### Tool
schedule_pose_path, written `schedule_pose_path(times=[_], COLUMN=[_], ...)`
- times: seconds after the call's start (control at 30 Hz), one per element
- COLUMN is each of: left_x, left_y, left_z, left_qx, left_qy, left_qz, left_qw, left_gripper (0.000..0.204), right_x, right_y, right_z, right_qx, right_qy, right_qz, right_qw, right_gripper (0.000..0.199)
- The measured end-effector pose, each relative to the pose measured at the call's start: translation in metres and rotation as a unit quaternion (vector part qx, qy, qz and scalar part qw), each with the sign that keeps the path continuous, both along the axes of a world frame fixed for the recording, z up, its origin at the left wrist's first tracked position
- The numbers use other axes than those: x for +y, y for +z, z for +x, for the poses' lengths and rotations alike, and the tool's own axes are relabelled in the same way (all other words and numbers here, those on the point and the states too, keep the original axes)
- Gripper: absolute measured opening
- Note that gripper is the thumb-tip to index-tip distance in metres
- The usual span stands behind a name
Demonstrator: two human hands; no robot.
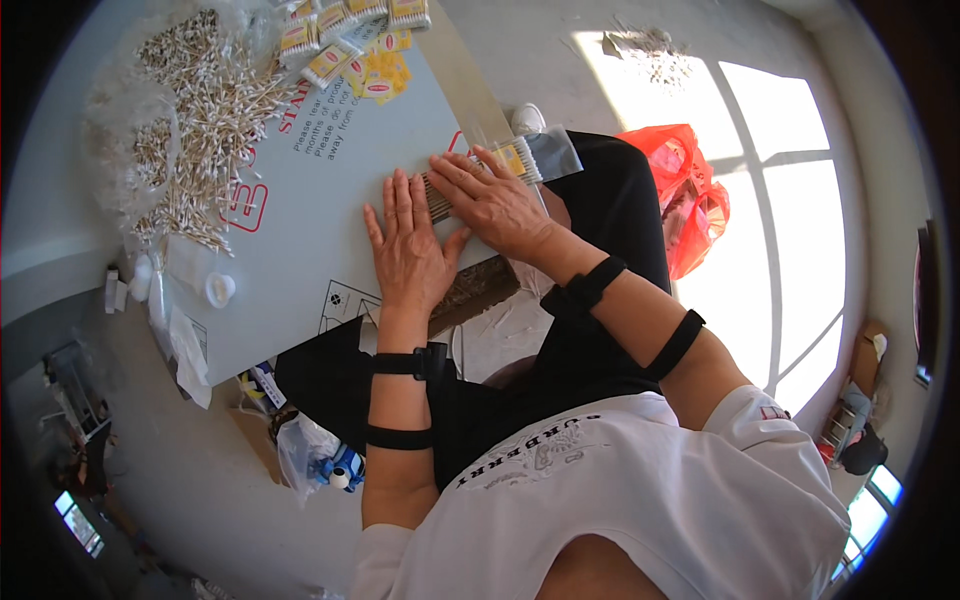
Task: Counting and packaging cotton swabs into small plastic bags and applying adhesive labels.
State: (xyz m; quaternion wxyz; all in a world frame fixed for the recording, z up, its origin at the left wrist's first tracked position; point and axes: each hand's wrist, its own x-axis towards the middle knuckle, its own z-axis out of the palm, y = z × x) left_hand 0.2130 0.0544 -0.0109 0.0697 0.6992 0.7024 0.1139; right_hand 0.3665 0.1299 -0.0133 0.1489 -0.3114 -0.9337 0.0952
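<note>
By the table's point(300, 275) near right corner, the left hand point(411, 250) lies flat at one end of a swab pack point(515, 160), the right hand point(500, 212) flat across it, neither gripping. Beyond, loose swabs point(205, 125) heap toward the left edge.

cotton swabs point(525, 160); flat, side by side

To the right of a red plastic bag point(687, 200) lay a patch of sunlight point(808, 225) and, farther off, a brown carton point(868, 352); well to its left sat a clear plastic bag point(297, 452).
</note>
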Motion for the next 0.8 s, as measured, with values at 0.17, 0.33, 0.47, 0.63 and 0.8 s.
schedule_pose_path(times=[0.17,0.33,0.47,0.63,0.8], left_x=[-0.001,-0.001,-0.002,0.0,0.001], left_y=[-0.003,-0.004,-0.002,-0.001,-0.003], left_z=[0.001,0.001,0.002,0.003,0.004], left_qx=[0.012,0.006,0.011,0.006,0.013], left_qy=[-0.008,-0.003,-0.001,-0.006,-0.014], left_qz=[0.001,-0.01,-0.016,-0.008,-0.012], left_qw=[1.0,1.0,1.0,1.0,1.0], left_gripper=[0.084,0.083,0.083,0.082,0.08], right_x=[0.0,0.008,0.017,0.02,0.021], right_y=[0.0,0.0,0.006,-0.008,-0.017], right_z=[0.0,0.02,0.05,0.058,0.058], right_qx=[0.002,0.054,0.034,-0.012,0.006], right_qy=[-0.003,-0.071,-0.148,-0.119,-0.103], right_qz=[-0.014,-0.043,-0.024,-0.019,-0.054], right_qw=[1.0,0.995,0.988,0.993,0.993], right_gripper=[0.054,0.055,0.06,0.067,0.07])
